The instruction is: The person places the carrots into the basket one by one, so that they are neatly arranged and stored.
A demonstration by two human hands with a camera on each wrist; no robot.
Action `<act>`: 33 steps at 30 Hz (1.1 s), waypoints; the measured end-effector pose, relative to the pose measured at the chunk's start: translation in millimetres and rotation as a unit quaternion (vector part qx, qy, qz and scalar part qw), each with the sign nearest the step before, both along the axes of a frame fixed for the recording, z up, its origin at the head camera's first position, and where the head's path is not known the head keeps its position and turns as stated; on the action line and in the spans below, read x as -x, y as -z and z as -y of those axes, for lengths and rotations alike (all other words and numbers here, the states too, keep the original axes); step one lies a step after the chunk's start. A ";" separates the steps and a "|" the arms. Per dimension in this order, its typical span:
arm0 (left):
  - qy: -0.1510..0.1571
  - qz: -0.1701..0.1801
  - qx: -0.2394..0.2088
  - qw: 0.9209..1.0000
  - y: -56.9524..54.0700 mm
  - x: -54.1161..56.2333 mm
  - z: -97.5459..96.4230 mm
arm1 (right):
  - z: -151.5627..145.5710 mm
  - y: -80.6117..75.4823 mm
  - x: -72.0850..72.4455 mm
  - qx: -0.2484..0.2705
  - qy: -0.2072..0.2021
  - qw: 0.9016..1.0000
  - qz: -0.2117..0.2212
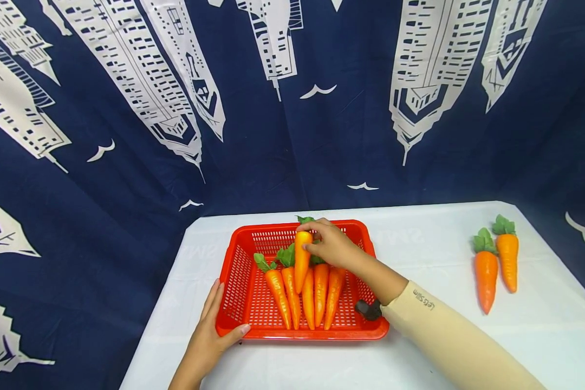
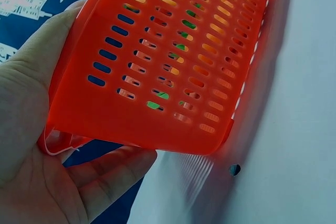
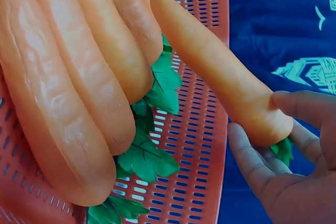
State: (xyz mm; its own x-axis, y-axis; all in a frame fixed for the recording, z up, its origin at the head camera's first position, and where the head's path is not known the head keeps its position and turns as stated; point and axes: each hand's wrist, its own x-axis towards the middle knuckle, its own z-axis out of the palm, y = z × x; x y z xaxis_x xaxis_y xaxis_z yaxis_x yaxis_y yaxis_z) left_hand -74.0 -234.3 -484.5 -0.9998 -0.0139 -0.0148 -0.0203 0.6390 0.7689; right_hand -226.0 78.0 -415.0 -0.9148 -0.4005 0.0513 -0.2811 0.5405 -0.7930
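A red plastic basket [image 1: 299, 334] with slotted walls stands on the table, several orange carrots [image 1: 278, 292] with green leaves lying side by side in it. My right hand [image 1: 332, 244] pinches one carrot [image 3: 226, 74] near its leafy top, above the others, its tip pointing toward the row. The held carrot's leaves [image 3: 284, 150] peek out behind the fingers. At the basket's near left corner, my left hand [image 1: 207, 336] grips the rim, thumb on the front edge and fingers along the left side. The left wrist view shows this hand [image 2: 31, 114] around the rim's corner.
Two more carrots [image 1: 486, 276] lie on the white tablecloth [image 1: 429, 260] to the right. A small black object [image 1: 368, 310] shows at the basket's right side by my right forearm. Behind the table hangs a dark blue curtain [image 1: 297, 146] with white building prints.
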 end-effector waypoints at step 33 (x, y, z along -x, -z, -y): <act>-0.005 0.006 -0.011 1.000 -0.2 1.8 -0.4 | 23.0 35.0 -7.2 -0.134 -0.105 0.985 -0.005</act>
